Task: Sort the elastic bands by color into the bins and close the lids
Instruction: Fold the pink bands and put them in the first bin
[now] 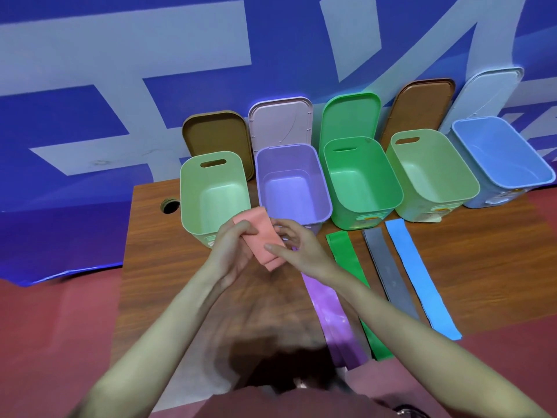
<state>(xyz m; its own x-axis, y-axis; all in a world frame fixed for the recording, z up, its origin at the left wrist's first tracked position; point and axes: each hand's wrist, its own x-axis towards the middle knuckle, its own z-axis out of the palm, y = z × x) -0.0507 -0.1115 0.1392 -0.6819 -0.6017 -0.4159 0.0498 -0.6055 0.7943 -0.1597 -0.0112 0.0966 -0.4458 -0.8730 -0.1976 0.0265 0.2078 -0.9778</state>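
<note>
A folded pink elastic band (261, 236) is held above the table just in front of the light green bin (193, 194) and the purple bin (324, 194). My left hand (233, 251) grips its left side with curled fingers. My right hand (291, 244) pinches its right edge, thumb on top. On the table lie a purple band (328, 306), a green band (351, 263), a grey band (388, 276) and a blue band (419, 276). The other open bins are green (394, 188), light green (470, 182) and blue (542, 167).
Lids lean against the blue wall behind the bins: brown (217, 134), pinkish white (280, 122), green (349, 116), brown (422, 107), pale blue (488, 95). The wooden table (168, 267) has a round hole (170, 205) at its back left. Red floor surrounds it.
</note>
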